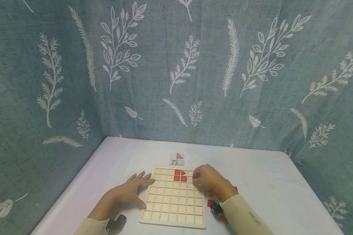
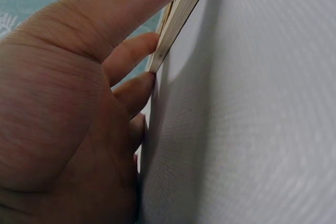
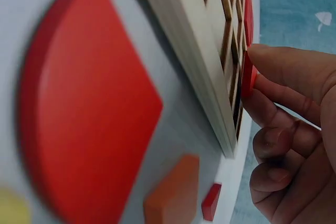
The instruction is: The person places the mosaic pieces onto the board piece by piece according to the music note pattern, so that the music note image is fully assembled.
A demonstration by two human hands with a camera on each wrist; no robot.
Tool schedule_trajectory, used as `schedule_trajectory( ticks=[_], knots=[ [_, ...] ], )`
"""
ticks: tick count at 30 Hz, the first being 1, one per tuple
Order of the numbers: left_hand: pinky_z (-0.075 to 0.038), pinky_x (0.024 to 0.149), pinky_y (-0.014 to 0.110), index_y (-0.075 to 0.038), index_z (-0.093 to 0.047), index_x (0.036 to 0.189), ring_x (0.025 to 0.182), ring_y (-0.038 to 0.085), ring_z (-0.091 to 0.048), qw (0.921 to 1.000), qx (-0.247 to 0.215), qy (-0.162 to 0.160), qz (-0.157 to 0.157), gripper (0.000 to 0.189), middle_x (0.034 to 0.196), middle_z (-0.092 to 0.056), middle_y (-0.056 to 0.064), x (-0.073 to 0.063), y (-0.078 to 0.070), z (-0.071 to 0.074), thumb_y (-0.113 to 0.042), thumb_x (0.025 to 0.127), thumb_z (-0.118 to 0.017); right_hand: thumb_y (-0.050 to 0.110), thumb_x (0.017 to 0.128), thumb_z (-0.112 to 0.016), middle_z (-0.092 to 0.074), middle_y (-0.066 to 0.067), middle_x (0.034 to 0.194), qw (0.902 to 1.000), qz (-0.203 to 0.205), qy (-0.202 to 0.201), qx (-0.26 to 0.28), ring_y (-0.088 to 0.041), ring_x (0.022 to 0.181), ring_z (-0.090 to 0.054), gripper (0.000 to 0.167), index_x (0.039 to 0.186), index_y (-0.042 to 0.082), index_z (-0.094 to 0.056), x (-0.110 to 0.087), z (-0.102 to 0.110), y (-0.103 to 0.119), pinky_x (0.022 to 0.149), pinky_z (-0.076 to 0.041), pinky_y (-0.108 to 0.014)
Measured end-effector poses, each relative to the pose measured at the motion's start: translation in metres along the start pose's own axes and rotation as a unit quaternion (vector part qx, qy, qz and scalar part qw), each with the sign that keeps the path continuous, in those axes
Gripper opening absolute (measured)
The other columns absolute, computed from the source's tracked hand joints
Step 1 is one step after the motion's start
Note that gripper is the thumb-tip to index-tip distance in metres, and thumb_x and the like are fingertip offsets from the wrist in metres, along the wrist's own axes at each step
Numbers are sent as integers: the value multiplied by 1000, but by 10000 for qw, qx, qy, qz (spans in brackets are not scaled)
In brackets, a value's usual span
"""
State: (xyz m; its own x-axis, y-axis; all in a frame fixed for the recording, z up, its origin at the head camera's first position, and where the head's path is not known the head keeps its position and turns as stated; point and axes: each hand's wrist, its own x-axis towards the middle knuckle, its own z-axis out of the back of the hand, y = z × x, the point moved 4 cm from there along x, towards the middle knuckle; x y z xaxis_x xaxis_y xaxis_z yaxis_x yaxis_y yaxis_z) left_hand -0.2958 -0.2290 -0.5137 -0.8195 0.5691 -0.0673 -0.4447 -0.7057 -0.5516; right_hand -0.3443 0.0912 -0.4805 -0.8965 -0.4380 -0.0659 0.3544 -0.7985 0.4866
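Observation:
A pale wooden grid board (image 1: 173, 199) lies flat on the table. My left hand (image 1: 127, 192) is spread along its left side, fingertips and thumb touching the edge with the fingers fairly straight. Over the board's upper right, my right hand (image 1: 210, 179) pinches a small red tile (image 3: 248, 77) between thumb and fingers, close over the cells. Its full shape is hidden by the fingers. Toward the board's top sit three red square tiles (image 1: 176, 178) and a red triangle tile (image 1: 183, 173) pointing right.
Behind the board lies a small pattern card (image 1: 176, 159). Beside the board's right edge, partly under my right forearm, are a red rounded piece (image 3: 89, 103), an orange piece (image 3: 176, 192), a small red piece (image 3: 211, 202) and a yellow piece (image 3: 13, 208). Leaf-patterned curtains (image 1: 164, 71) stand around the table.

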Motion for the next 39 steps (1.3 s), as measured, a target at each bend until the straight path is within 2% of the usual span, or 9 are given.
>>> schedule_trajectory(
  ticks=[6, 11, 17, 25, 33, 39],
  knots=[
    [3, 114, 59, -22, -46, 146, 147, 36, -4, 10000, -14, 21, 18, 105, 158, -25, 10, 3, 1, -2, -59, 56, -83, 24, 82, -77, -63, 10, 79, 9999, 134, -58, -92, -12, 75, -57, 8, 80, 19, -70, 4, -3, 5, 71, -53, -35],
    [4, 115, 58, -22, -46, 146, 147, 36, -4, 10000, -1, 14, 50, 106, 158, -25, 10, 3, 1, -2, -60, 54, -83, 25, 83, -77, -64, 10, 81, 9998, 124, -98, -117, -13, 78, -58, 9, 82, 19, -71, 8, -6, 7, 75, -54, -37],
    [3, 115, 58, -22, -46, 146, 147, 36, -5, 10000, 61, 5, 60, 106, 158, -25, 10, 4, -1, -2, -61, 54, -82, 25, 83, -78, -67, 7, 90, 9998, 75, -130, -121, -15, 90, -63, 14, 92, 16, -73, 11, -10, 8, 83, -54, -39],
    [2, 115, 58, -21, -46, 146, 147, 37, -5, 9999, 87, 8, 85, 108, 158, -25, 12, 4, -3, 1, -61, 54, -83, 21, 83, -77, -70, 1, 100, 9997, -21, -128, -202, -22, 100, -64, 22, 103, 11, -75, 10, -12, 10, 88, -53, -41],
    [4, 115, 57, -23, -45, 147, 147, 36, -4, 9998, 101, 56, 167, 108, 158, -24, 10, 3, -1, 1, -62, 53, -83, 19, 83, -77, -70, 2, 96, 9993, 121, -93, -338, -21, 97, -65, 17, 98, 12, -75, 11, -12, 15, 85, -54, -40],
    [3, 115, 58, -22, -46, 146, 147, 37, -4, 9999, 92, 23, 105, 107, 158, -25, 11, 1, -1, 0, -61, 54, -83, 18, 82, -78, -70, 1, 97, 9997, -27, -55, -249, -21, 98, -65, 18, 98, 11, -75, 11, -11, 16, 86, -54, -40]
  ],
)
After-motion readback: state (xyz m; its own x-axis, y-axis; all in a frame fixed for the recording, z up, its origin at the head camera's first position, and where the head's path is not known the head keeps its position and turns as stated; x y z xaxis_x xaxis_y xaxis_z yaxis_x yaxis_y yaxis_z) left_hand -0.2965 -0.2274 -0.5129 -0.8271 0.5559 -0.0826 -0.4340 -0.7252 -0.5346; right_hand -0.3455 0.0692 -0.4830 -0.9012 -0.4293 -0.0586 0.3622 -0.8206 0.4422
